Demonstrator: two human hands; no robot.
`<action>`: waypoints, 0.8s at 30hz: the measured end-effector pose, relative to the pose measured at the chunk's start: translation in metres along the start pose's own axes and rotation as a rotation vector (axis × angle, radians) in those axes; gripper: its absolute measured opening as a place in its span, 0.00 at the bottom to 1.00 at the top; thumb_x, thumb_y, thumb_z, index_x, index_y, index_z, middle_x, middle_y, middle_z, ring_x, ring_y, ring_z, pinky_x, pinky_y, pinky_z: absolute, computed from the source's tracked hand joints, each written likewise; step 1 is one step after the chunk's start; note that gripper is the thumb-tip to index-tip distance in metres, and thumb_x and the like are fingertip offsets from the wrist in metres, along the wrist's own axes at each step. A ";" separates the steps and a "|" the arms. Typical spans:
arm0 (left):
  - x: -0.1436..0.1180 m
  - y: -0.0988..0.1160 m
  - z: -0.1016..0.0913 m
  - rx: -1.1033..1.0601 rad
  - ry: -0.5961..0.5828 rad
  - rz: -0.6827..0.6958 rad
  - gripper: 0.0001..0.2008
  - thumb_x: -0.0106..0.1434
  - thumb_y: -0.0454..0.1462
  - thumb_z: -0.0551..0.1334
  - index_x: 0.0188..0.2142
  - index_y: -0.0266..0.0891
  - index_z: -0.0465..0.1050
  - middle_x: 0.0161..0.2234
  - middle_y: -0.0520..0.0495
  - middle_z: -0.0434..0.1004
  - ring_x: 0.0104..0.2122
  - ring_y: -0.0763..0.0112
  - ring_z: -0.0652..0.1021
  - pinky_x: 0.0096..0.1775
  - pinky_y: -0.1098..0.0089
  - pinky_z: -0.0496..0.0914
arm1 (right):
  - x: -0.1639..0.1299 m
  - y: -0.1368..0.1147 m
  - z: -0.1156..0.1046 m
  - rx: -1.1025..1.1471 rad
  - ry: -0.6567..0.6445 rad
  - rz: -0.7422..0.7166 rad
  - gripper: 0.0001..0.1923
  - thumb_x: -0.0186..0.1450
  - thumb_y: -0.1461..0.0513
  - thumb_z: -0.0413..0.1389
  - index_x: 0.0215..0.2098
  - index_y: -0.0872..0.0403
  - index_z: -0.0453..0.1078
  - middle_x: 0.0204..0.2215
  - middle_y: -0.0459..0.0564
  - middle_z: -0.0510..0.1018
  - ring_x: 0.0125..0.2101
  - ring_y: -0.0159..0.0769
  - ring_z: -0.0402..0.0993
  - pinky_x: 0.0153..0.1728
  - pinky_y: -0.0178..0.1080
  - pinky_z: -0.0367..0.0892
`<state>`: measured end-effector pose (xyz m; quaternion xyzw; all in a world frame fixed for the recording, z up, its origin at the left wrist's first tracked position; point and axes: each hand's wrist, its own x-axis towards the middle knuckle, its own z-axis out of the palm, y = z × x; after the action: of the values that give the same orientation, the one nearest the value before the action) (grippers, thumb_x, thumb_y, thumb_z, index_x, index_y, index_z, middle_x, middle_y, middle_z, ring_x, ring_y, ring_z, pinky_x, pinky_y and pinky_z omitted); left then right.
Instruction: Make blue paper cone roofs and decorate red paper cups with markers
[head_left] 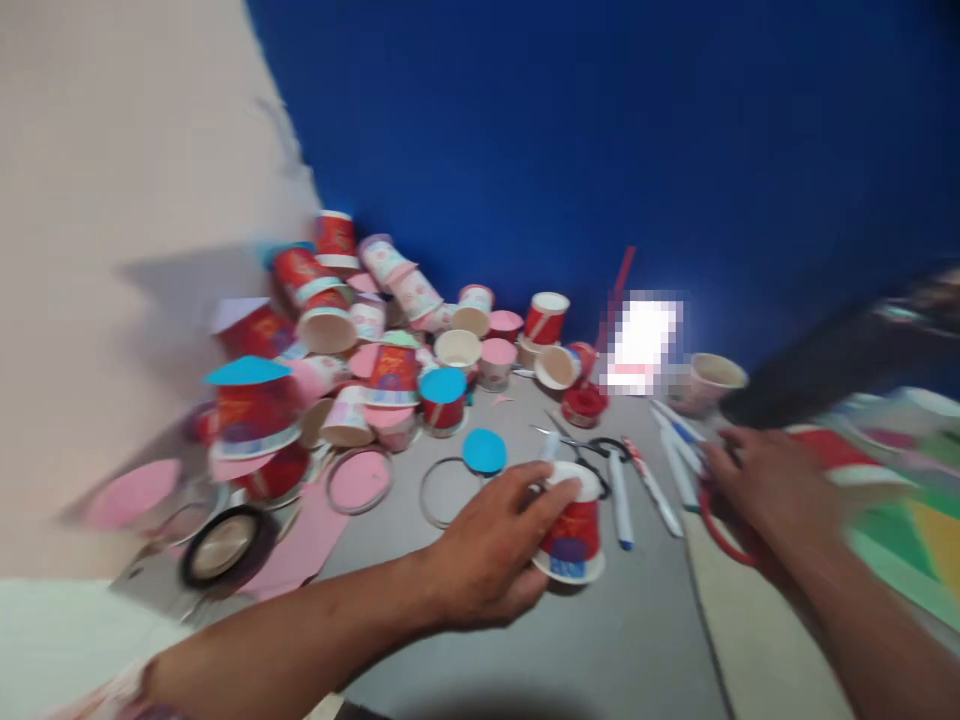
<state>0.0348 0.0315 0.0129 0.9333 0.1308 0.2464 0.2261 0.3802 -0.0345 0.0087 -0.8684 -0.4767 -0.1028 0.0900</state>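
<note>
My left hand grips a red paper cup that stands upside down on the grey floor. My right hand rests to its right, blurred, touching a red ring-shaped thing near several pens; whether it holds it I cannot tell. Black scissors lie just behind the cup. A blue paper disc sits left of the scissors.
A heap of red and pink paper cups fills the back left by the cream wall and blue wall. Pink paper discs, wire rings and a black tape roll lie at left. Coloured sheets lie at right.
</note>
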 end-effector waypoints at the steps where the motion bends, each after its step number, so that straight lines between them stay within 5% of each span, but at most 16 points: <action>1: 0.000 -0.001 0.000 0.007 -0.008 -0.022 0.43 0.58 0.33 0.62 0.71 0.44 0.46 0.66 0.34 0.55 0.65 0.50 0.64 0.62 0.50 0.67 | 0.002 -0.002 -0.002 -0.039 -0.029 -0.004 0.16 0.70 0.56 0.50 0.38 0.55 0.78 0.34 0.62 0.78 0.41 0.53 0.76 0.39 0.47 0.67; 9: 0.004 -0.004 0.000 0.071 -0.009 -0.063 0.43 0.61 0.30 0.61 0.71 0.47 0.44 0.66 0.35 0.53 0.64 0.53 0.65 0.60 0.53 0.71 | 0.013 0.003 0.004 -0.061 -0.091 0.080 0.17 0.72 0.54 0.52 0.43 0.52 0.80 0.41 0.56 0.78 0.46 0.45 0.73 0.41 0.38 0.64; 24: 0.004 -0.005 0.000 0.138 0.006 -0.055 0.42 0.60 0.30 0.61 0.71 0.45 0.45 0.65 0.34 0.54 0.65 0.51 0.64 0.61 0.53 0.70 | 0.012 -0.001 -0.007 0.013 -0.064 0.143 0.17 0.72 0.54 0.51 0.43 0.53 0.79 0.42 0.58 0.79 0.45 0.46 0.75 0.39 0.40 0.65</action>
<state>0.0376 0.0376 0.0119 0.9420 0.1736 0.2331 0.1676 0.3848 -0.0262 0.0187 -0.9025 -0.4166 -0.0651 0.0876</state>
